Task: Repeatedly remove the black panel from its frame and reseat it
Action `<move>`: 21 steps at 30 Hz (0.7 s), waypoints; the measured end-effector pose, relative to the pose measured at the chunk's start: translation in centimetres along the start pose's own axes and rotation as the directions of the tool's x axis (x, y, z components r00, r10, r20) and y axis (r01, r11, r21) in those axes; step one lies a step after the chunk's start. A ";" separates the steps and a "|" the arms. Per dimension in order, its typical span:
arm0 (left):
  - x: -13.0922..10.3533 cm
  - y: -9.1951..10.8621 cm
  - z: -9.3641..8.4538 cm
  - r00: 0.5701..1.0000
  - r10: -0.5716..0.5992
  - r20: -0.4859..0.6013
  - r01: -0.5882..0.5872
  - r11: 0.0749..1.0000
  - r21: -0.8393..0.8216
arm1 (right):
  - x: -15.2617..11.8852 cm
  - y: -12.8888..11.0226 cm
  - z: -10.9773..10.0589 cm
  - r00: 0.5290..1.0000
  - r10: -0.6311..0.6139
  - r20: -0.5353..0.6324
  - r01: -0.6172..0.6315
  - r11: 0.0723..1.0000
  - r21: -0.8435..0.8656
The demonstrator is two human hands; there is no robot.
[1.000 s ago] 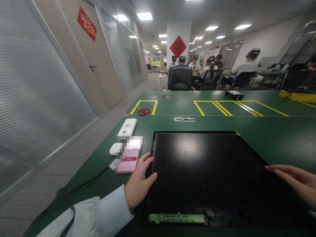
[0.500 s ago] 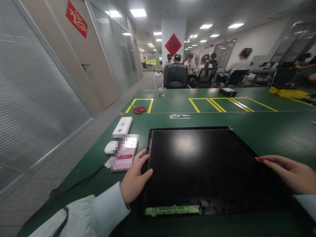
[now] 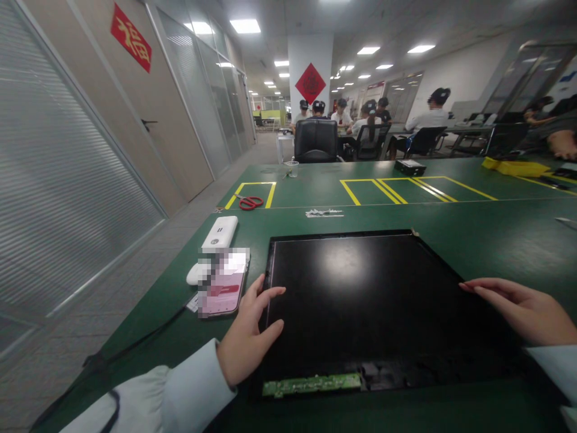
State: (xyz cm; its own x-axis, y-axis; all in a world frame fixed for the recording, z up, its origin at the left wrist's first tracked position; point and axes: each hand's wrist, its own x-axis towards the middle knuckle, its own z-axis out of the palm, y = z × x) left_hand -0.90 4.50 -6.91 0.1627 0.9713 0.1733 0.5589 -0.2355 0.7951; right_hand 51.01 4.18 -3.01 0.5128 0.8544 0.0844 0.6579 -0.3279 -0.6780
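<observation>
A flat black display panel (image 3: pixel 360 300) lies face up in front of me, with a green circuit board (image 3: pixel 311 385) along its near edge. My left hand (image 3: pixel 250 334) is at the panel's left edge, thumb and index finger spread apart over the screen border, the other fingers beside the frame. At the right edge, my right hand (image 3: pixel 523 307) has its fingertips pinched together on the frame; the thumb is partly hidden.
Left of the panel are a phone (image 3: pixel 225 285), a white power bank (image 3: pixel 220 233) and a dark cable (image 3: pixel 144 334). Red-handled scissors (image 3: pixel 250 203), white scraps (image 3: pixel 323 213), a clear cup (image 3: pixel 293 169), a black box (image 3: pixel 410 167) and a yellow tool (image 3: pixel 514 167) lie farther back. People sit beyond the green table (image 3: pixel 189 355).
My left index finger has lifted and stretched out over the screen. My right hand keeps its pinch at the right edge. The whole view has shifted slightly.
</observation>
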 end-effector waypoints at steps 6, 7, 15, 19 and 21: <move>-0.8 2.1 -0.1 0.982 0.183 0.051 -0.188 0.974 0.124 | 0.1 0.5 0.0 1.000 0.002 -0.008 -0.002 1.000 0.016; -0.9 2.7 -0.3 0.972 0.221 0.083 -0.231 0.964 0.132 | 0.3 0.9 -0.1 1.000 -0.005 -0.001 0.005 1.000 0.007; -0.5 3.6 -1.1 0.860 0.396 0.321 -0.417 0.909 -0.003 | 1.3 3.1 0.2 0.991 -0.134 -0.007 0.133 0.991 -0.019; -0.2 3.3 -1.3 0.838 0.401 0.369 -0.417 0.908 -0.040 | 1.5 3.2 0.9 0.962 -0.271 0.016 0.271 0.963 0.012; -0.1 3.2 -1.5 0.829 0.399 0.392 -0.412 0.910 -0.053 | 1.8 3.5 1.2 0.957 -0.283 0.058 0.285 0.959 -0.014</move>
State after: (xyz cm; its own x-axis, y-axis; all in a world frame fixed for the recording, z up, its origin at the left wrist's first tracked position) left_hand -0.36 3.71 -3.50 0.6765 0.6987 0.2326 0.3979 -0.6126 0.6829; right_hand 53.62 5.07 -6.13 0.2727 0.9340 0.2309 0.7843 -0.0768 -0.6156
